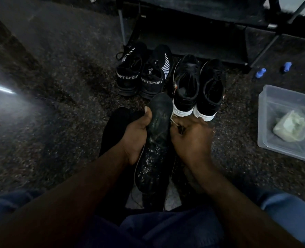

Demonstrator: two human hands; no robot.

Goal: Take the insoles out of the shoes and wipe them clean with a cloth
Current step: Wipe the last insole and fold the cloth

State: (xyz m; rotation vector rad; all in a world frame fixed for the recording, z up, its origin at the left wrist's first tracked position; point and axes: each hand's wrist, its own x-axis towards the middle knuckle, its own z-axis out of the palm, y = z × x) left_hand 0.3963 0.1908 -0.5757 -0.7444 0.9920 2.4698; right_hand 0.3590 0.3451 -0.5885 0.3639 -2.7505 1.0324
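At the right edge of the frame, a clear plastic tub sits on the speckled floor with a crumpled pale green cloth inside. At centre, the left hand grips a dark, dusty insole, thumb on top. The right hand lies against the insole's right edge with its fingers curled; I cannot tell what they grip. Two pairs of black shoes stand above.

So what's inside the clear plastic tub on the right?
The clear tub holds one crumpled, pale greenish cloth lying on its bottom. Anything beneath the cloth is covered. The rest of the tub's bottom looks bare.
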